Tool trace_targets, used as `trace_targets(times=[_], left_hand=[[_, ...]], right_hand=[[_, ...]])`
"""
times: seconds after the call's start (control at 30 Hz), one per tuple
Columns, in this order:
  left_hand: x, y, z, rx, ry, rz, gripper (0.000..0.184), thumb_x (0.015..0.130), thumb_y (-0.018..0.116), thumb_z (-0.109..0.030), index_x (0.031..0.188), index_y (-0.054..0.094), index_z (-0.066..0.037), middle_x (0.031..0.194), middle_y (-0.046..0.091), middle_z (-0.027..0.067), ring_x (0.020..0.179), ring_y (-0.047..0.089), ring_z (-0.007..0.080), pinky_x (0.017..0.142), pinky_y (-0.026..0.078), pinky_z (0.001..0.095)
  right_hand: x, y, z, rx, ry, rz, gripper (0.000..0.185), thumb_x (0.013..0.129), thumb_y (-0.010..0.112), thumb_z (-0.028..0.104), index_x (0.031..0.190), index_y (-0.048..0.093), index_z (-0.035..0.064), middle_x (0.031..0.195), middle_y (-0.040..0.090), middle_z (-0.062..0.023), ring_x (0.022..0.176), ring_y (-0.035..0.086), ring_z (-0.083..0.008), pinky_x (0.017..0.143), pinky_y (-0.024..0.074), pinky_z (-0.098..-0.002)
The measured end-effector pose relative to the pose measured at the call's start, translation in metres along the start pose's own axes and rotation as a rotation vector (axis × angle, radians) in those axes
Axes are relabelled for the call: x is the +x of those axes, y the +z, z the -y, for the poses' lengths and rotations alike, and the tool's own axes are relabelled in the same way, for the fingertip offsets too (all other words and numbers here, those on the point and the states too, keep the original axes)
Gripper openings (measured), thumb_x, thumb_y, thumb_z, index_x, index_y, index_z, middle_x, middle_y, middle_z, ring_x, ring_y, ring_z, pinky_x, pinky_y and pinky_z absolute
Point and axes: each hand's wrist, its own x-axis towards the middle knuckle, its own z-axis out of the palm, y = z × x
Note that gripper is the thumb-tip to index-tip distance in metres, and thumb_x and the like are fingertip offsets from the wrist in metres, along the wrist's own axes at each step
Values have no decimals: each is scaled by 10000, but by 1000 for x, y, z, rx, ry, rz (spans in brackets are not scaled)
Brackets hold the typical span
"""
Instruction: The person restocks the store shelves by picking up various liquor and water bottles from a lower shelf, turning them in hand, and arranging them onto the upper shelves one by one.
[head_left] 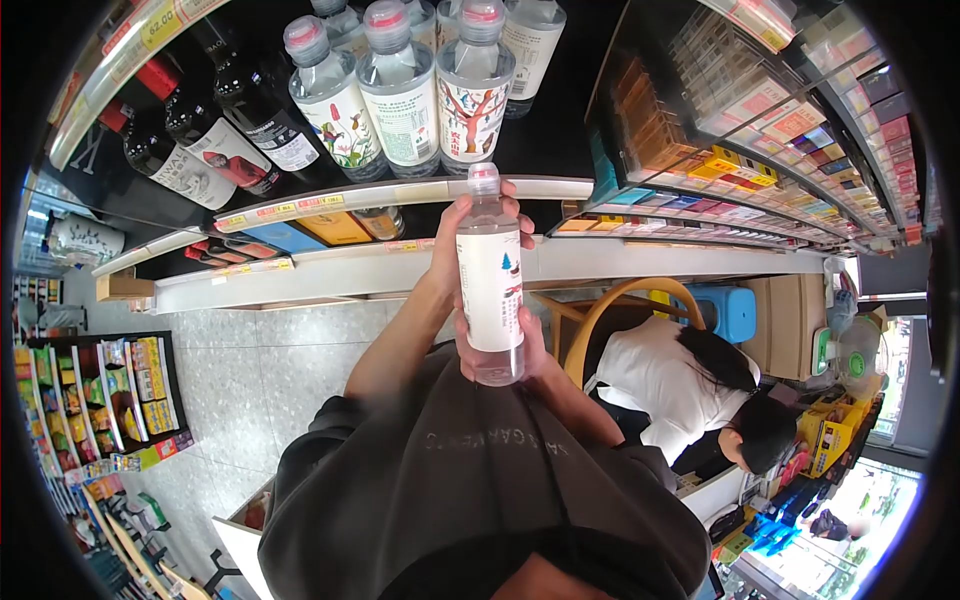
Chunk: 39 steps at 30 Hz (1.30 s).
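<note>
A clear plastic water bottle (493, 285) with a white printed label and a pink-tipped cap stands upright in front of my chest. My left hand (447, 240) wraps round its upper part from behind, and fingertips show on the far side of the neck. Lower down, my right hand (533, 345) grips the bottle near its base, with some fingers hidden behind it. Just beyond, similar bottles with illustrated labels, such as the one with a tree design (475, 105), stand on the shelf.
Several dark wine bottles (265, 110) stand on the shelf at left. A rack of small boxes (760, 110) rises at right. A person in a white top (670, 375) sits beside a wooden chair (585, 340). A snack rack (110, 390) is at far left.
</note>
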Motion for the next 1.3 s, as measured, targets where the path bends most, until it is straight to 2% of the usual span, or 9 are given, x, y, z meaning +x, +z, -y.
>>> trace_targets(times=[0.07, 0.3, 0.5, 0.63, 0.67, 0.9, 0.97, 1.27, 1.3], left_hand=[[2, -7, -2, 62, -32, -20, 535, 905, 446, -488, 1182, 504, -34, 927, 617, 80, 908, 623, 260, 827, 516, 431], [5, -9, -6, 107, -55, -4, 546, 957, 363, -472, 1210, 508, -9, 994, 619, 118, 964, 622, 278, 838, 516, 422], [-9, 20, -21, 529, 25, -304, 502, 998, 347, -408, 1223, 515, 7, 1126, 609, 119, 1022, 621, 268, 850, 511, 387], [-20, 32, -20, 882, 142, -259, 417, 905, 636, -250, 1212, 524, 9, 1114, 598, 105, 1026, 618, 224, 862, 498, 332], [-20, 30, -21, 753, 121, -280, 424, 830, 722, -142, 1180, 534, 8, 1089, 593, 85, 1025, 619, 218, 841, 503, 318], [-12, 14, -31, 255, -60, -144, 321, 808, 676, -216, 1056, 549, -57, 972, 560, 38, 919, 600, 222, 799, 501, 357], [-7, 2, -24, -66, -193, 84, 285, 794, 661, -267, 986, 524, -107, 912, 528, 16, 861, 563, 212, 776, 476, 381], [-9, -3, -14, -246, -189, 283, 294, 748, 696, -242, 917, 503, -100, 866, 522, 38, 811, 572, 230, 701, 510, 375], [-9, 2, -13, -250, -213, 473, 265, 739, 707, -221, 891, 518, -115, 852, 519, 20, 802, 570, 227, 721, 489, 378]], right_hand=[[-1, -5, 0, -265, -46, -123, 741, 834, 560, 606, 1235, 431, -3, 1075, 566, -127, 745, 624, -227, 570, 541, -358], [-2, 0, 7, -350, -95, -211, 695, 841, 600, 558, 1227, 434, 5, 1076, 577, -134, 766, 641, -256, 606, 555, -371], [-3, -1, 12, -908, -231, -583, 545, 859, 676, 268, 1238, 421, -29, 1082, 576, -132, 846, 626, -214, 768, 516, -334], [-1, 3, 9, -1197, -300, -600, 565, 810, 704, 143, 1248, 398, -39, 1092, 574, -116, 962, 585, -171, 848, 463, -304], [-2, 7, 8, -1285, -282, -631, 592, 795, 714, 139, 1258, 389, -38, 1098, 572, -115, 993, 570, -163, 863, 452, -302], [-4, 29, 15, -1474, -337, -547, 738, 760, 755, 191, 1316, 315, -17, 1157, 516, -117, 1058, 514, -177, 919, 414, -333], [-2, 26, 24, -920, 31, -361, 783, 753, 767, 204, 1341, 296, -8, 1223, 475, -86, 1142, 454, -163, 973, 371, -330], [-9, 15, 37, -910, 133, -264, 977, 686, 818, 252, 1403, 205, -1, 1301, 403, -87, 1238, 367, -174, 1039, 310, -321], [-12, 7, 39, -983, 213, -202, 1023, 662, 833, 257, 1411, 186, -1, 1311, 395, -89, 1251, 356, -184, 1046, 303, -320]])
